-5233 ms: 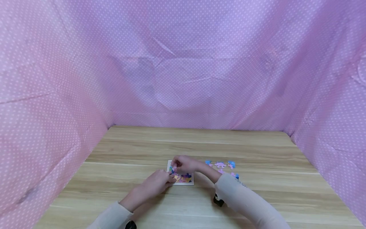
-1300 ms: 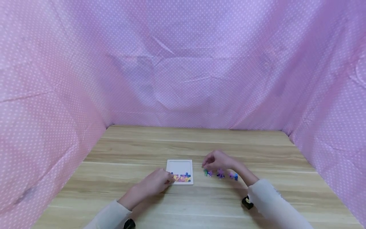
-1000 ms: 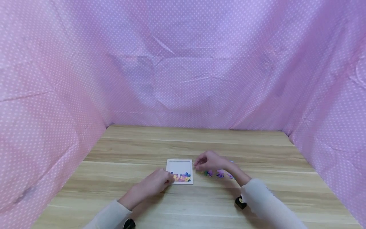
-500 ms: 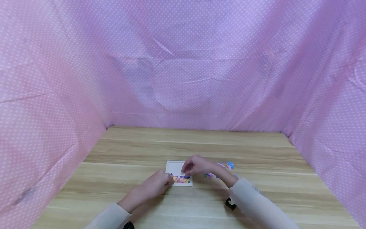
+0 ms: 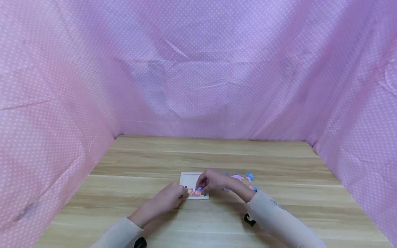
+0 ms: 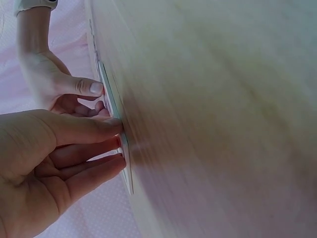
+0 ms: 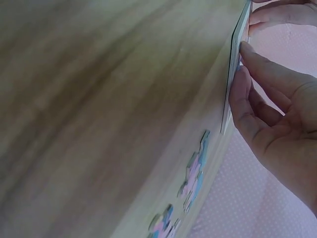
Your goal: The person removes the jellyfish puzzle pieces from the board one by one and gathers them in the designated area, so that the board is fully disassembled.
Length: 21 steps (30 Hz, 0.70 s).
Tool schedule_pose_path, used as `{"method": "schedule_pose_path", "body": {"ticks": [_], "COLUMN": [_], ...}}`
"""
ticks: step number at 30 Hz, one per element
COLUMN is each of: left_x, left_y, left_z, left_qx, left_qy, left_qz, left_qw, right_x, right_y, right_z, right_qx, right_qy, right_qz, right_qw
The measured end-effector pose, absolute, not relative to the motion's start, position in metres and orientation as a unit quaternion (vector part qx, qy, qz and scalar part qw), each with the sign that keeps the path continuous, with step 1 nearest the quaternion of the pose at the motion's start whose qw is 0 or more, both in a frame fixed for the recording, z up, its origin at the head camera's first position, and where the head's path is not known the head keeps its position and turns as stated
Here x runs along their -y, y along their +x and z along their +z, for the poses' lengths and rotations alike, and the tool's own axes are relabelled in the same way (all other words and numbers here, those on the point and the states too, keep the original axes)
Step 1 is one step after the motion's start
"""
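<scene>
A small white puzzle tray [image 5: 187, 179] lies on the wooden table, its far part bare and a row of yellow, pink and blue jigsaw pieces [image 5: 194, 193] along its near edge. My left hand [image 5: 170, 196] grips the tray at its near left corner, thumb at the edge and fingertips close to the pieces, as the left wrist view shows. Reaching in from the right, my right hand [image 5: 212, 179] has thumb and index finger close together over the tray's right side. They pinch at a purple-blue puzzle piece [image 5: 200, 189], mostly covered by the fingers.
Right of the tray lie several loose puzzle pieces, among them a blue one [image 5: 249, 177] and a pink one [image 5: 237, 177]. The right forearm hides part of this group. Pink dotted cloth [image 5: 198, 86] hangs around the table's back and sides.
From above the loose pieces, my right hand has moved left onto the tray. Some 5 seconds ago more pieces showed in the tray and fewer beside it. My left hand has stayed put.
</scene>
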State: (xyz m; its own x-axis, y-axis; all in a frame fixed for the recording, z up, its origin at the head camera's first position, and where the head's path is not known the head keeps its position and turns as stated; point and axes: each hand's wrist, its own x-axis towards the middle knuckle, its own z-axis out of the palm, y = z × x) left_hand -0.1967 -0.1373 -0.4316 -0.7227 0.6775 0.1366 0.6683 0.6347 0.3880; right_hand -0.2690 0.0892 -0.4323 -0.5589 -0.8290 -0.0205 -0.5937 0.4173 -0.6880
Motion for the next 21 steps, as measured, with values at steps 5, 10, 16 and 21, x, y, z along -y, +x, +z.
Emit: {"method": "schedule_pose_path", "body": {"ticks": [5, 10, 16, 21], "left_x": [0.1361, 0.1361, 0.1378, 0.1385], "left_y": [-0.1993, -0.1991, -0.1977, -0.1980], "left_z": [-0.4315, -0.4353, -0.4402, -0.4400], "left_qx": [-0.897, -0.884, -0.885, -0.888], "left_qy": [0.401, 0.443, 0.438, 0.428], "left_qz": [0.182, 0.149, 0.156, 0.167], "left_qw": [-0.019, -0.011, 0.009, 0.020], "right_x": [-0.0883, -0.0875, -0.0882, -0.0895], "right_y": [-0.2692, -0.2690, -0.2668, -0.2663], "right_z": [-0.4290, -0.4281, -0.4272, -0.4277], "right_qx": [-0.819, -0.818, -0.830, -0.846], "right_qy": [-0.433, -0.437, -0.438, -0.427], "right_qz": [-0.327, -0.323, -0.299, -0.280], "right_qw": [0.188, 0.190, 0.171, 0.155]}}
